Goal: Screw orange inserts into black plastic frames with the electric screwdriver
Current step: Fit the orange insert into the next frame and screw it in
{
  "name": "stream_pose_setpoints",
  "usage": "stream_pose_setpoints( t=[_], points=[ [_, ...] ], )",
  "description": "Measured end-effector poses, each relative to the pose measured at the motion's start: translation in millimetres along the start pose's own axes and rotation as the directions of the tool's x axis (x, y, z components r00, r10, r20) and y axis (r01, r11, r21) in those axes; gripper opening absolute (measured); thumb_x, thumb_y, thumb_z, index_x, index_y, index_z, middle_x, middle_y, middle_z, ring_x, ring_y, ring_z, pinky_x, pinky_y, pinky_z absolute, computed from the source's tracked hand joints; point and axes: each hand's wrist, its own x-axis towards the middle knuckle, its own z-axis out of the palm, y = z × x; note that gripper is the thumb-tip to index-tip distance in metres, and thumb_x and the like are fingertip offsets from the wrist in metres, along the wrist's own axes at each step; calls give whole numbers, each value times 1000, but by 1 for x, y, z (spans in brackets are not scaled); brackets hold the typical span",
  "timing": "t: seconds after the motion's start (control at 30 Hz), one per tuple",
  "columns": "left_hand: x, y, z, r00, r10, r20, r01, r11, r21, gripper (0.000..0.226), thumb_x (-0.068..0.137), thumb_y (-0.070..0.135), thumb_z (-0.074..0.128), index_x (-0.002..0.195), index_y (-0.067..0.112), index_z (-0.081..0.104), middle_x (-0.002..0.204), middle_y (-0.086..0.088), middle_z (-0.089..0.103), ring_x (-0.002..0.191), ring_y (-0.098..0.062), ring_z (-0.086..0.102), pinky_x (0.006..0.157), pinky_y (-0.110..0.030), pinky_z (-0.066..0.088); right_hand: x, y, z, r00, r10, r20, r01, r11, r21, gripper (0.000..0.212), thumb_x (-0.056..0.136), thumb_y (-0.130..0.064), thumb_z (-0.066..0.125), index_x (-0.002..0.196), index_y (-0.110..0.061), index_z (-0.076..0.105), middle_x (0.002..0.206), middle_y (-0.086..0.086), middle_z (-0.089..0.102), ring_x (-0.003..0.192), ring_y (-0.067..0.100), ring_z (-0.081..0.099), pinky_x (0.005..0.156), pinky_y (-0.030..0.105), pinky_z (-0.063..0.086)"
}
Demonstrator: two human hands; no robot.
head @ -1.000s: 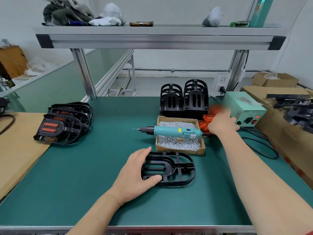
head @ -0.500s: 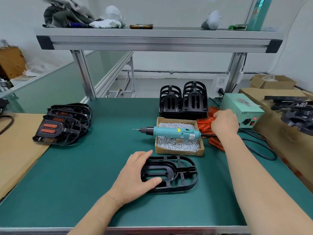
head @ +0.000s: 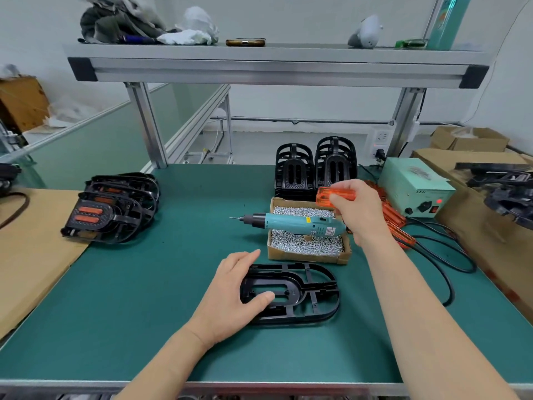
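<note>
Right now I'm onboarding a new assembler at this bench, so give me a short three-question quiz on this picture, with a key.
1. True or false: the electric screwdriver lies across the box of screws, with no hand on it.
2. What does the right hand hold? A) a screw B) an orange insert C) the power cable
3. Short answer: which hand holds the black frame on the green mat?

Key: 1 true; 2 B; 3 the left hand.
</note>
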Motion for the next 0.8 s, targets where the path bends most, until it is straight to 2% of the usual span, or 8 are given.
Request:
stream_pose_setpoints(
  t=[0.13,0.2,0.27,0.37,0.5,0.63,0.8],
  points=[
    [1,-4,0,998,-5,-63,3,1000,-21,73,86,43,70,149,25,39,134,16,44,131,-1,38,108,-7,23,-24,-7,9,991,29,133,-50,986,157,24,91,0,69,95,-23,67,100,3,70,68,9,65,61,18,51],
    [1,-5,1,996,-5,-87,2,999,-36,72,84,46,67,148,25,41,132,15,48,131,-3,42,111,-17,30,-37,-9,14,980,29,196,-70,977,203,22,91,2,69,96,-19,68,99,3,71,65,4,66,61,16,52],
    [0,-5,2,995,-5,-102,-1,998,-59,71,84,47,66,147,26,42,130,16,51,130,-5,45,111,-27,36,-50,-11,18,963,45,265,-113,962,249,22,91,5,66,101,-13,69,101,5,72,68,4,67,64,19,54],
    [-1,-5,1,990,2,-138,-14,996,-83,71,84,52,63,148,32,39,127,19,52,129,-8,48,109,-30,40,-68,-13,24,932,74,354,-190,933,306,26,92,11,58,107,-6,69,104,9,73,78,14,67,71,26,56],
    [-2,-4,-1,980,9,-197,-26,996,-83,71,85,51,62,149,34,39,123,19,54,125,-11,51,107,-32,42,-88,-15,34,887,105,450,-294,880,373,30,91,15,48,102,-4,69,94,6,75,78,12,71,65,22,56],
    [-2,-2,-2,973,26,-229,-48,995,-91,68,86,49,63,149,31,42,122,13,57,123,-17,54,105,-39,45,-100,-10,41,836,128,534,-362,859,361,31,90,14,47,99,-4,71,101,12,75,86,19,71,65,24,55],
    [-2,0,-3,970,50,-238,-74,993,-92,63,86,48,64,144,26,50,124,9,59,121,-18,54,103,-42,46,-109,-6,46,796,132,591,-403,844,354,30,90,14,46,101,0,70,97,13,73,79,14,70,63,22,55]
  ],
)
